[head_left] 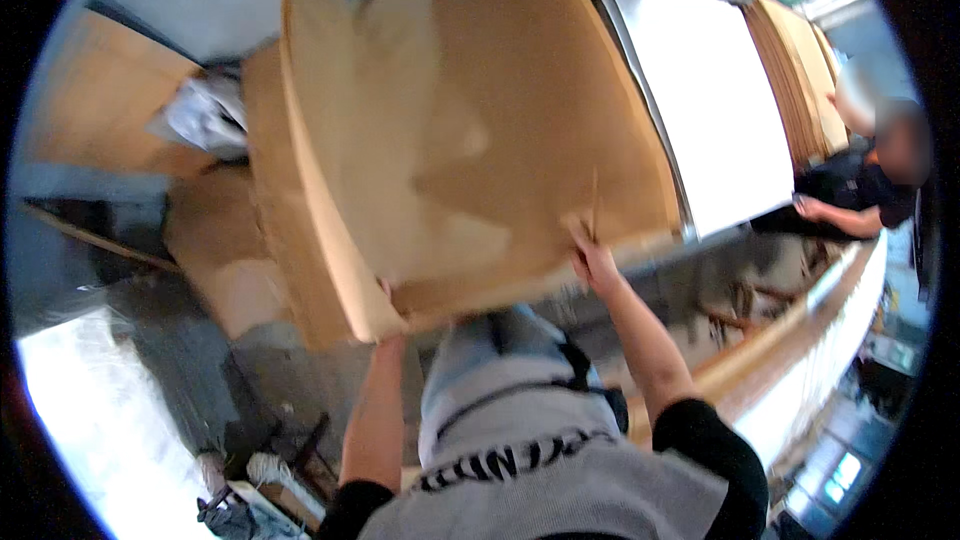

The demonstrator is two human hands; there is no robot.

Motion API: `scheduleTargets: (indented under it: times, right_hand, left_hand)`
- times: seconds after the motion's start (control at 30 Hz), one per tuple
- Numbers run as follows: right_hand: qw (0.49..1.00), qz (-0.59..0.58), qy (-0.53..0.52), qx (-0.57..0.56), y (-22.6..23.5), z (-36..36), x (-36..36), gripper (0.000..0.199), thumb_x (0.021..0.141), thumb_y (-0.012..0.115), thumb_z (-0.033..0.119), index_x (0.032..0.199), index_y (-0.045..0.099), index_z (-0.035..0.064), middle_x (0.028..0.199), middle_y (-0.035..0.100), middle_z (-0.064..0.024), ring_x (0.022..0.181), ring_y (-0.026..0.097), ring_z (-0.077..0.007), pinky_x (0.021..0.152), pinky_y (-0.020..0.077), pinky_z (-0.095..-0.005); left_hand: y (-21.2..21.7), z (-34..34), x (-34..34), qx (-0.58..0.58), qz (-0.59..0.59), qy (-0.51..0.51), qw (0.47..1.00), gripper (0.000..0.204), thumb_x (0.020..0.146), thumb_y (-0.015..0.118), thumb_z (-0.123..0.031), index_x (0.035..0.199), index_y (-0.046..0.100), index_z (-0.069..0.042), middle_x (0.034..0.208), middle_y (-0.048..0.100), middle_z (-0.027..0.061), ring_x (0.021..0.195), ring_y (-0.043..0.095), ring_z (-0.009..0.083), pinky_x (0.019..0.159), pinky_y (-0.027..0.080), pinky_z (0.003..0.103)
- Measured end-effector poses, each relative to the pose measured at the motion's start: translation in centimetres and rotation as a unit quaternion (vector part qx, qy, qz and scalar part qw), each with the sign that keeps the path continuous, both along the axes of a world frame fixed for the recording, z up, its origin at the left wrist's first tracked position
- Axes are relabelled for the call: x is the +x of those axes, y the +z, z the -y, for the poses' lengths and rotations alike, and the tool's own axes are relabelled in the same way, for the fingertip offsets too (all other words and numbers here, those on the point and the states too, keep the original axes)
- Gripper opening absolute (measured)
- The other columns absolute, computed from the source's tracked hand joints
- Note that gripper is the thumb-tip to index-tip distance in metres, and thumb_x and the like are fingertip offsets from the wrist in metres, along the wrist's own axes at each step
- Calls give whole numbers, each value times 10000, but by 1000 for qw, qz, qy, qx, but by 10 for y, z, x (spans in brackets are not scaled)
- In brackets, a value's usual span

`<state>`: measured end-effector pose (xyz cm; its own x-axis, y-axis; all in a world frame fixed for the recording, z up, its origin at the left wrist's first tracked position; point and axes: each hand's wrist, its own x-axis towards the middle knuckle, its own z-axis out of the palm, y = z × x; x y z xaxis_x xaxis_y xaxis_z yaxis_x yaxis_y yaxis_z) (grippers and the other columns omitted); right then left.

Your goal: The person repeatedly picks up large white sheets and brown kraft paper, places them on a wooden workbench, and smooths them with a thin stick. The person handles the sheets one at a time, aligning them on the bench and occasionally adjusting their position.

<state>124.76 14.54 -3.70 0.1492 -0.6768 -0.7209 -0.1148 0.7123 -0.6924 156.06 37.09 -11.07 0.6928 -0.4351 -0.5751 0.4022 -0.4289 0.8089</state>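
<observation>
Both hands clamped on the big cardboard sheet (450,130): left hand (388,292) under the near corner, right hand (590,258) pinching the near edge. Best kept level, fingers clear.

Large flat brown cardboard sheet (470,130) held up at its near edge

The cardboard sheet fills the middle of the view, stretching from its near edge at about 6 o'clock up toward 12 o'clock, tilted so that its broad face shows. Paler, worn patches mark the brown surface. Its near left corner, at about 7 o'clock, is folded or doubled into a thick edge. A short slit cuts into the near edge at about 4 o'clock.
</observation>
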Motion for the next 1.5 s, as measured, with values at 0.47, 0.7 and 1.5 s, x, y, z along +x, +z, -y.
scheduleTargets:
  times: [0.47,0.7,1.5]
  right_hand:
    - [986,-4,-144,90,-38,-16,-9,193,759,524,201,618,460,87,516,427,-4,384,331,-75,319,214,-213]
    - [984,19,-106,142,-33,-10,-15,286,770,512,279,563,445,94,462,380,7,357,303,-83,325,201,-219]
    - [987,-32,143,-67,-42,11,-68,97,749,506,77,815,523,6,664,547,-73,549,496,-100,409,363,-242]
  left_hand:
    - [24,8,-3,-8,-305,106,946,335,771,586,-386,912,506,-93,688,530,61,446,442,167,378,331,263]
    - [29,16,-5,21,-306,123,944,344,774,584,-384,927,510,-85,702,542,60,453,460,174,375,338,257]
    - [28,6,-45,-137,-60,71,986,202,843,507,-301,870,509,-101,590,442,-12,482,444,111,381,371,251]
